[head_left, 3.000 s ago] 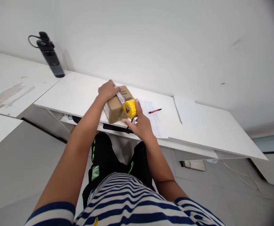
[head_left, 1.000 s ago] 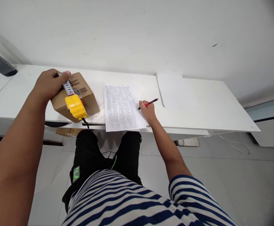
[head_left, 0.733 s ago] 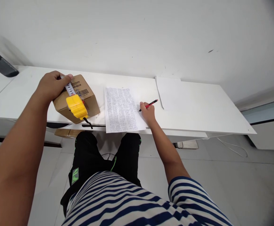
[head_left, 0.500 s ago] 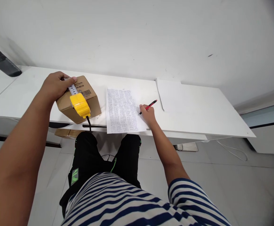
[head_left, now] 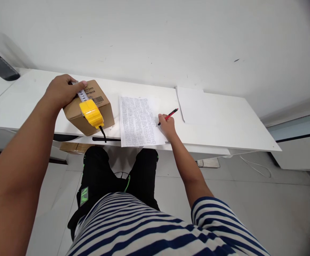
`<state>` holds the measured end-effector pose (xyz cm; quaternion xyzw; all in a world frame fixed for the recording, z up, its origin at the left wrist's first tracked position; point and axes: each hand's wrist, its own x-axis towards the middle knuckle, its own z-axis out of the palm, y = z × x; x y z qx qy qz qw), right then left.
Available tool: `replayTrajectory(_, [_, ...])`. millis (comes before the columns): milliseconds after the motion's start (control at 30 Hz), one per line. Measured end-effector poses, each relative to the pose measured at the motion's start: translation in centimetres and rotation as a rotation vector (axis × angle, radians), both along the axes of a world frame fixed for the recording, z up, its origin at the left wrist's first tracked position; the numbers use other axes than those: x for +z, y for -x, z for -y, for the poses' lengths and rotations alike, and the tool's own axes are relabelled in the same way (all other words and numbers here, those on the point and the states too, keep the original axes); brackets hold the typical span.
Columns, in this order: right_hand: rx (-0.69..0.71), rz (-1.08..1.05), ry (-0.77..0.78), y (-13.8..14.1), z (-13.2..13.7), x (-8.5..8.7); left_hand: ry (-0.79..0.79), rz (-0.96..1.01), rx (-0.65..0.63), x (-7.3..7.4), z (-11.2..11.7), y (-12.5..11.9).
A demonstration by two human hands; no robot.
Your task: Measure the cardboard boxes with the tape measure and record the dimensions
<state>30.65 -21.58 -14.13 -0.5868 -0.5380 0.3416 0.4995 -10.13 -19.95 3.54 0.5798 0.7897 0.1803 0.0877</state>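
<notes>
My left hand (head_left: 64,90) presses the end of a tape measure's blade against the top of a brown cardboard box (head_left: 103,110) with print and a barcode. The yellow tape measure (head_left: 91,113) rests over the box's near side, its short blade out across the top and a black strap hanging down. My right hand (head_left: 167,126) is closed around a red and black pen (head_left: 172,114), whose tip is at the right edge of a sheet of paper (head_left: 137,122). Dense handwriting in columns covers most of that sheet.
A white narrow table (head_left: 218,121) runs along the wall. Blank white paper (head_left: 190,105) lies at the back, right of my pen. A dark post (head_left: 0,64) stands at the far left. Below the table are cardboard boxes (head_left: 75,147) and a white cable (head_left: 256,167).
The whole view has shifted slightly, so the table sits a little higher in the picture. The tape's black strap has swung a bit to the right. Both hands keep their holds.
</notes>
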Motion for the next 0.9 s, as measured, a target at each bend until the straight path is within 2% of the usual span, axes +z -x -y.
replayTrajectory(367, [-0.115, 0.024, -0.047, 0.1, 0.1, 0.0, 0.013, -0.044, -0.015, -0.1, -0.4, 0.1])
replayTrajectory(467, [-0.088, 0.076, -0.031, 0.0, 0.3, -0.2, 0.003, -0.047, -0.041, -0.2, -0.1, 0.2])
replayTrajectory(533, [-0.13, 0.13, -0.027, -0.1, 0.5, -0.5, -0.014, -0.037, -0.063, -0.3, 0.2, 0.2])
replayTrajectory(600, [-0.183, 0.203, -0.045, -0.2, 0.7, -0.9, -0.024, -0.013, -0.075, -0.5, 0.4, 0.2])
replayTrajectory(700, [-0.153, 0.435, -0.106, -0.1, 1.0, -1.7, -0.012, 0.036, -0.046, -0.9, 0.6, 0.3])
replayTrajectory(800, [-0.079, 0.65, -0.221, 0.3, 0.9, -2.0, -0.022, 0.076, -0.047, -1.3, 0.8, 0.5])
replayTrajectory(900, [0.026, 0.845, -0.177, 1.2, 0.4, -1.1, -0.038, 0.101, -0.071, -1.6, 0.9, 0.8])
